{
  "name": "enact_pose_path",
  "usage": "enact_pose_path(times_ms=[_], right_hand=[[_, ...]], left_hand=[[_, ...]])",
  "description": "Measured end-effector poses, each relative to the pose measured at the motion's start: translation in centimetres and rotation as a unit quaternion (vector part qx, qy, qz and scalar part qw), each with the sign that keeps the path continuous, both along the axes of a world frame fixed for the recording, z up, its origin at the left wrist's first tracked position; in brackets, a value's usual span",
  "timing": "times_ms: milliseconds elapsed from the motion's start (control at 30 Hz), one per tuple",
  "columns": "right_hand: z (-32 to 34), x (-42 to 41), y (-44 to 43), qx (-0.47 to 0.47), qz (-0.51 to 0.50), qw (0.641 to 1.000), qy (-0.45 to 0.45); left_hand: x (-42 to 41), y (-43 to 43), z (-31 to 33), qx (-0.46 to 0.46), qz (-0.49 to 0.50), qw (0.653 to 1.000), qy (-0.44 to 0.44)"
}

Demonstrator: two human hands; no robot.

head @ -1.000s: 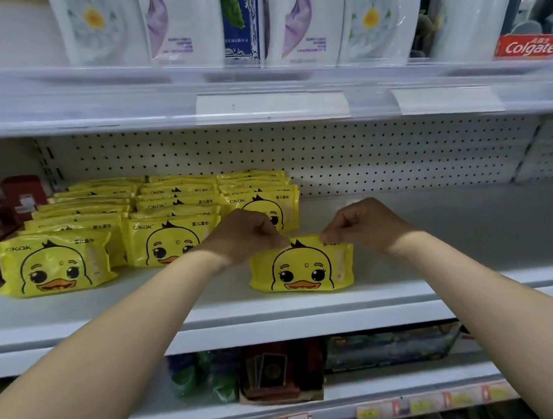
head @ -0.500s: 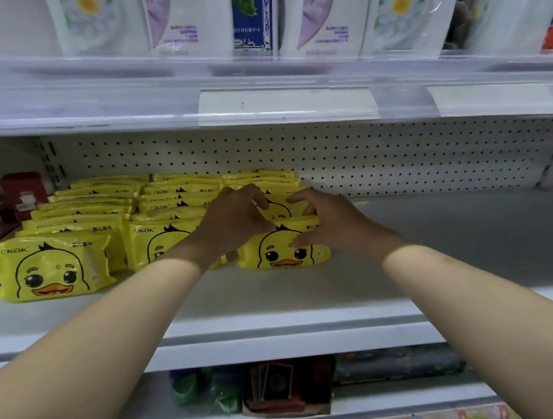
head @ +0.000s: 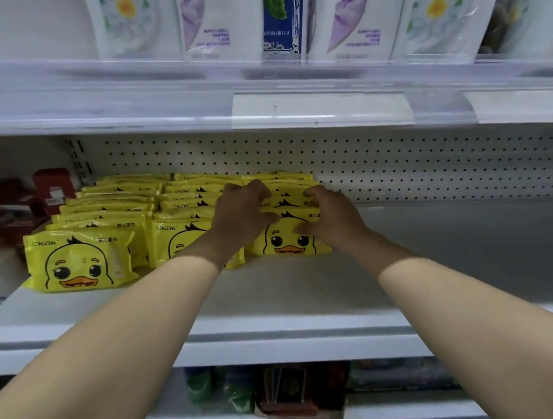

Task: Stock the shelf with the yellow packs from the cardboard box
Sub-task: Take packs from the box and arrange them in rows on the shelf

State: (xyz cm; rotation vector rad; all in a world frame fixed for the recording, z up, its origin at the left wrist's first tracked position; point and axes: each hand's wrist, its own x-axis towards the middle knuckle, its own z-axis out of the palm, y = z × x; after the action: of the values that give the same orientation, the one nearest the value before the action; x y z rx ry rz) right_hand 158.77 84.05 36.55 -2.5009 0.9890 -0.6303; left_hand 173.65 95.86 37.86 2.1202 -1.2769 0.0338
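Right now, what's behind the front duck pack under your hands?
More yellow packs line up behind the front duck pack, toward the pegboard. The left hand and right hand partly hide the nearest one.

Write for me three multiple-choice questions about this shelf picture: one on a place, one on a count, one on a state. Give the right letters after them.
1. Where does the yellow pack under both hands stand?
A) on the upper shelf
B) at the front of the right-hand row on the middle shelf
C) on the bottom shelf

2. How many rows of yellow packs are there?
A) two
B) three
C) five

3. How do the hands meet the pack?
A) the left hand and the right hand both curl over its top edge
B) only one touches it
C) both hang idle

Answers: 1 B, it fronts the rightmost row. 2 B, three columns stand side by side. 3 A, fingers of both hands bend over its top.
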Motion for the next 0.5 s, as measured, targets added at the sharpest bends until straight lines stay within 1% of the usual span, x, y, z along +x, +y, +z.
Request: enact_pose_path(times_ms=[133,233,367,433,500], right_hand=[[0.8,-1.0,2.3,-0.054,-0.009,0.998,0.013],[2.4,-1.9,4.9,-0.067,-0.007,0.997,0.03],[4.6,-2.5,9.8,-0.082,-0.009,0.993,0.088],[5.1,-2.9,12.7,-0.069,-0.009,0.992,0.1],[5.0,-3.5,15.6,-0.055,-0.006,0.993,0.104]], left_hand=[[-0.7,2.9,1.1,-0.027,-0.005,1.0,-0.013],[-1.2,5.9,2.0,-0.02,0.013,1.0,-0.01],[-1.6,10.7,2.8,0.032,0.046,0.998,-0.001],[-1.8,13.6,2.6,0.055,0.051,0.997,0.01],[-2.1,16.6,2.3,0.082,0.052,0.995,0.0]])
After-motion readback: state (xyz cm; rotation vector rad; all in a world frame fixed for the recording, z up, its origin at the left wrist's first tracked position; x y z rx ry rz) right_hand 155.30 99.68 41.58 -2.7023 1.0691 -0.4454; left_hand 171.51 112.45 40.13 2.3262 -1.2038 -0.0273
